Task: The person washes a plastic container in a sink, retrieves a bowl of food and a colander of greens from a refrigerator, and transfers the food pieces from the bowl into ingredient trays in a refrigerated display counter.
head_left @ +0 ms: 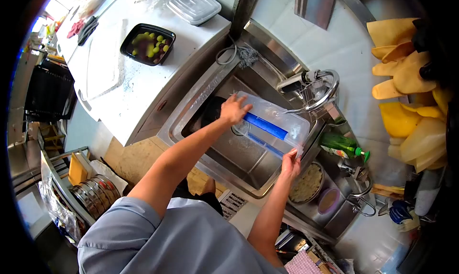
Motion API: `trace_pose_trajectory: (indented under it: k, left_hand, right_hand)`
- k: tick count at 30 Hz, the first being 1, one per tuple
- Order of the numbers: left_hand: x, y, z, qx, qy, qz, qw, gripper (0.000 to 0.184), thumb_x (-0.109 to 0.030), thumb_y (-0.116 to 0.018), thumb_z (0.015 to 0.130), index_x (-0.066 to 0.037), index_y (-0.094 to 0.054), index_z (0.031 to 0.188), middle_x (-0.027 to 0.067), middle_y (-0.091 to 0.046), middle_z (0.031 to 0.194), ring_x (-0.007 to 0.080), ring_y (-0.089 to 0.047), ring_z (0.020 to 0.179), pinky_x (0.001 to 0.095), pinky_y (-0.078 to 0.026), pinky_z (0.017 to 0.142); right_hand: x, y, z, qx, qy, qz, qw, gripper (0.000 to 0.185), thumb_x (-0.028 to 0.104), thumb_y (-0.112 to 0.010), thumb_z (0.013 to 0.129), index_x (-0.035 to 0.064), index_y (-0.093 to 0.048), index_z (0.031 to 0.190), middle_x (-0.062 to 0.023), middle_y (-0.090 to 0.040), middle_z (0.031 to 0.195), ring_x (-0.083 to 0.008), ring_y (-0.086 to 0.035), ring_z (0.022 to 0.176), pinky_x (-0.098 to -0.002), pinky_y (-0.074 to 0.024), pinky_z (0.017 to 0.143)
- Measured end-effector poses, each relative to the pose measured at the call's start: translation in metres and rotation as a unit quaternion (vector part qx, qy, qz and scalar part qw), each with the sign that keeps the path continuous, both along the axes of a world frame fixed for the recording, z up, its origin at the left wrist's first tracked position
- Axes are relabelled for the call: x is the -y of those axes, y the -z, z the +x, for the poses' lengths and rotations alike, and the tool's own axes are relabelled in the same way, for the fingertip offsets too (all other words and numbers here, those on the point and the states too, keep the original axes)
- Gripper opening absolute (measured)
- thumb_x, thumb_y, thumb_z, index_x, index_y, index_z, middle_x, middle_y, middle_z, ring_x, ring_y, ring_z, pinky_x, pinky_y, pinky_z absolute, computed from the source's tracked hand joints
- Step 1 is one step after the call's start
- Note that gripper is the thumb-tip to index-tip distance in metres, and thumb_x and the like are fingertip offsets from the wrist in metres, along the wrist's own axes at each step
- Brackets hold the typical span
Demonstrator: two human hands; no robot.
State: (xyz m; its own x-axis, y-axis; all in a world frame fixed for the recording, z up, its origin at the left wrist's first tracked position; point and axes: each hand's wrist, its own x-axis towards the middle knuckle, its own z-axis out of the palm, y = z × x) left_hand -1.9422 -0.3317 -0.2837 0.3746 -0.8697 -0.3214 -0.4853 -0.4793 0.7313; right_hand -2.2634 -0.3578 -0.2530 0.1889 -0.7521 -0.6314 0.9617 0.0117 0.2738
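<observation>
A clear plastic container with blue strips (267,126) is held over the stainless steel sink (251,165). At its left end, my left hand (234,110) grips the edge, fingers bent over the top. My right hand (290,164) pinches the near right corner. The faucet (325,94) stands just beyond the container. Inside the sink, under the container's left end, is a dark round object (213,112), partly hidden by my left hand and forearm.
Left of the sink, a white counter (105,89) bears a black tray of green and dark fruit (148,45) and a lidded clear box (194,6). At right are a green soap bottle (340,145), a food-filled pot (307,183) and hanging yellow gloves (406,73).
</observation>
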Motion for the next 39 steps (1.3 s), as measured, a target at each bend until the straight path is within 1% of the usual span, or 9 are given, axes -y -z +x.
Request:
trace_pose_trajectory:
  k: [10,14,17,21,26,29,32,35,39]
  left_hand:
    - [0.001,-0.112,-0.084,-0.048,0.283,-0.361,0.887,0.054,-0.041,-0.045,0.102,-0.013,-0.047,0.147,0.0165,-0.039,0.156,0.0348,-0.037,0.143,0.0565,-0.024,0.118]
    - [0.000,-0.055,-0.018,0.043,0.256,-0.318,0.912,0.078,-0.056,-0.065,0.086,-0.012,-0.045,0.147,0.0236,-0.043,0.149,0.0408,-0.039,0.140,0.0595,-0.025,0.114]
    - [-0.003,0.008,0.023,0.032,0.124,-0.267,0.955,0.090,-0.016,-0.083,0.074,-0.011,-0.036,0.150,0.0223,-0.039,0.151,0.0410,-0.036,0.142,0.0492,-0.033,0.115]
    - [0.007,0.049,0.038,-0.311,-0.173,-0.052,0.933,0.054,-0.018,-0.076,0.085,-0.006,-0.054,0.132,0.0219,-0.067,0.117,0.0411,-0.065,0.109,0.0446,-0.052,0.091]
    - [0.001,0.045,0.047,-0.084,-0.069,-0.064,0.992,0.038,-0.031,-0.063,0.093,-0.003,-0.060,0.118,0.0248,-0.069,0.105,0.0415,-0.066,0.102,0.0480,-0.052,0.086]
    - [0.015,0.031,0.064,0.029,-0.028,-0.012,0.999,0.038,-0.036,-0.056,0.094,0.000,-0.064,0.107,0.0273,-0.069,0.099,0.0447,-0.065,0.099,0.0508,-0.052,0.084]
    - [0.034,0.021,0.081,0.016,0.096,0.048,0.994,0.040,-0.034,-0.052,0.096,0.002,-0.070,0.092,0.0259,-0.071,0.087,0.0405,-0.070,0.091,0.0498,-0.056,0.078]
    - [0.050,0.002,0.095,-0.099,0.091,0.118,0.984,0.038,-0.034,-0.053,0.095,0.000,-0.071,0.098,0.0234,-0.072,0.086,0.0334,-0.073,0.089,0.0478,-0.060,0.067]
    - [0.050,-0.001,0.107,-0.187,0.153,0.124,0.962,0.043,-0.040,-0.055,0.097,-0.002,-0.067,0.112,0.0126,-0.069,0.087,0.0267,-0.071,0.071,0.0440,-0.060,0.058]
  right_hand:
    - [-0.028,-0.006,0.015,-0.052,0.024,0.027,0.998,0.048,0.002,-0.048,0.095,-0.0037,-0.046,0.142,-0.0114,-0.059,0.140,-0.0277,-0.060,0.123,-0.0379,-0.0536,0.099]
    - [-0.029,-0.040,0.000,0.048,0.037,0.012,0.998,0.037,0.004,-0.048,0.096,-0.0070,-0.058,0.130,-0.0162,-0.067,0.125,-0.0309,-0.068,0.109,-0.0400,-0.0578,0.091]
    - [-0.028,-0.076,-0.002,0.095,0.022,0.062,0.993,0.036,0.001,-0.048,0.092,-0.0093,-0.062,0.124,-0.0194,-0.069,0.120,-0.0321,-0.070,0.105,-0.0404,-0.0594,0.087]
    - [-0.032,-0.041,-0.028,0.148,-0.025,0.060,0.987,0.032,0.003,-0.048,0.094,-0.0100,-0.061,0.121,-0.0180,-0.069,0.114,-0.0313,-0.069,0.105,-0.0412,-0.0593,0.088]
    - [-0.036,-0.071,-0.010,-0.058,-0.168,0.126,0.976,0.037,0.020,-0.048,0.102,-0.0093,-0.059,0.121,-0.0223,-0.067,0.114,-0.0330,-0.063,0.115,-0.0409,-0.0603,0.086]
    - [-0.045,-0.059,-0.027,-0.257,-0.363,0.029,0.895,0.046,0.036,-0.053,0.103,-0.0068,-0.061,0.117,-0.0215,-0.067,0.109,-0.0324,-0.064,0.109,-0.0387,-0.0575,0.087]
    - [-0.047,-0.041,-0.054,-0.823,-0.433,-0.014,0.367,0.053,0.039,-0.069,0.094,-0.0035,-0.059,0.124,-0.0177,-0.065,0.112,-0.0276,-0.061,0.103,-0.0391,-0.0482,0.092]
    - [-0.040,-0.059,-0.037,-0.864,-0.336,-0.084,0.365,0.063,0.037,-0.072,0.092,-0.0005,-0.051,0.137,-0.0160,-0.058,0.128,-0.0250,-0.057,0.113,-0.0384,-0.0455,0.097]
    - [-0.012,-0.051,-0.044,-0.672,-0.452,-0.095,0.579,0.065,0.027,-0.075,0.088,0.0046,-0.047,0.142,-0.0121,-0.054,0.135,-0.0227,-0.052,0.119,-0.0397,-0.0421,0.100]
